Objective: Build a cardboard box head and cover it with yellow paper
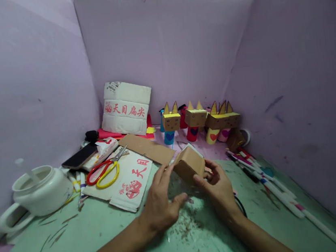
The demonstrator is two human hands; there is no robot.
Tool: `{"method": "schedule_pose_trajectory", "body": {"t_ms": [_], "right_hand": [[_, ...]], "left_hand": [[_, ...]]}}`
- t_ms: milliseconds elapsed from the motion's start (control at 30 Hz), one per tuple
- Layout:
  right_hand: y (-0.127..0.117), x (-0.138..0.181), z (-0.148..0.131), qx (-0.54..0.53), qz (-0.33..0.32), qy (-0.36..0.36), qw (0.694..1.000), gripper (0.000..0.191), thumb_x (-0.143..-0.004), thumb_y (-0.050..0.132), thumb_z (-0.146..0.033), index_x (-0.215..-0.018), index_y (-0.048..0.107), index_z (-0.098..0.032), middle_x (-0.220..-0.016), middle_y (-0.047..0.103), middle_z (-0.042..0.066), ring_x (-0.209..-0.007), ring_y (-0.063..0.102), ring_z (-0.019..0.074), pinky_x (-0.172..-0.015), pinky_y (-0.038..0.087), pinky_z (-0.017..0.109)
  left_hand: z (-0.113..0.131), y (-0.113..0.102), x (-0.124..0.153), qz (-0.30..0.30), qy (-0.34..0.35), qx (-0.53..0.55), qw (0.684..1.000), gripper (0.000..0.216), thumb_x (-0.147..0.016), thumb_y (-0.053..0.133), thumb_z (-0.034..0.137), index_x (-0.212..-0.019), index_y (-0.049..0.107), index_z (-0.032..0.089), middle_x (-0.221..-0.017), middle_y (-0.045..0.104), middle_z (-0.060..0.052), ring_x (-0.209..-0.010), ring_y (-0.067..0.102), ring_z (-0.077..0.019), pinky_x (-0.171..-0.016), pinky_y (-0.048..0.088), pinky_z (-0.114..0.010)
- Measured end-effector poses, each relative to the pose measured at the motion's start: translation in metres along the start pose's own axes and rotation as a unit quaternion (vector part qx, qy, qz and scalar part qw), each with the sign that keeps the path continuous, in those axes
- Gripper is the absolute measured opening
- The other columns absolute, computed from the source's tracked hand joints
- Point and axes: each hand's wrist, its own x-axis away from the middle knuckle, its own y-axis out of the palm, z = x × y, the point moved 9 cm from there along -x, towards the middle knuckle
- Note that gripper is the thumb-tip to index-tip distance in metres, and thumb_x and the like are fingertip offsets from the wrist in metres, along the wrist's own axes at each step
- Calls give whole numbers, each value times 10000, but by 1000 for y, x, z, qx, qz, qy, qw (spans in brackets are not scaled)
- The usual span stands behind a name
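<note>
Cardboard box (189,165), small and brown, sits tilted in your hands just above the green mat (92,237), near the middle of the head view, one corner pointing up. Your left hand (160,202) is mostly open: its fingers lie stretched out against the box's left face, and the thumb sticks out to the side below it, clear of the box. Your right hand (218,187) curls around the box's lower right side and grips it, fingers bent in under the edge.

Left of your hands, a flattened carton sheet (131,179) with red print lies on the mat, and red and yellow scissors (106,171) rest on it. Further left stands a white pot (40,193), with a dark phone (79,156) behind it. A white printed carton (126,108) leans against the purple back wall (176,47). A row of cardboard figures (196,118) with pointed ears stands to its right. Markers (273,188) lie along the mat's right edge
</note>
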Motion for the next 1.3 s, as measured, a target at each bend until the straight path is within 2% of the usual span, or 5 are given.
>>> {"method": "schedule_pose_trajectory", "body": {"t_ms": [233, 400, 633, 967, 1300], "right_hand": [[20, 14, -2, -11, -66, -35, 997, 712, -646, 787, -346, -1238, 408, -231, -909, 587, 41, -800, 619, 213, -715, 579, 391], [18, 14, -8, -18, -69, -80, 994, 645, -665, 780, -299, -1191, 409, -273, -1090, 537, 70, -908, 599, 211, -834, 558, 425], [11, 10, -12, 9, -72, -162, 984, 266, -777, 676, -231, -960, 487, -260, -1164, 485, 62, -1021, 565, 208, -827, 557, 374], [16, 9, -19, 128, -92, -205, 966, 218, -726, 701, -180, -869, 547, -237, -930, 577, 31, -887, 573, 209, -799, 557, 388], [21, 10, -15, 91, -105, -142, 980, 246, -700, 700, -193, -873, 531, -239, -952, 557, 23, -886, 593, 192, -722, 579, 320]], "left_hand": [[-20, 19, -3, -70, -108, 216, 968, 1026, -745, 649, 493, -1482, 61, 88, -1417, 414, -225, -1242, 474, -340, -994, 422, -449], [-28, 11, -7, -27, -107, 281, 953, 654, -852, 543, 508, -1362, 346, 150, -1325, 531, -143, -1227, 498, -280, -1014, 398, -385], [-36, -7, -9, 23, -136, 124, 983, 394, -681, 691, 323, -1004, 522, 174, -1015, 644, -77, -971, 606, -261, -862, 466, -374], [-39, -6, -9, -87, -159, -91, 979, 243, -682, 626, 238, -911, 610, 158, -1011, 678, -121, -1005, 607, -315, -857, 471, -416], [-38, -3, -19, -47, -135, 0, 990, 816, -617, 676, 307, -1353, 367, 136, -1315, 559, -192, -1231, 509, -358, -1037, 367, -515]]}}
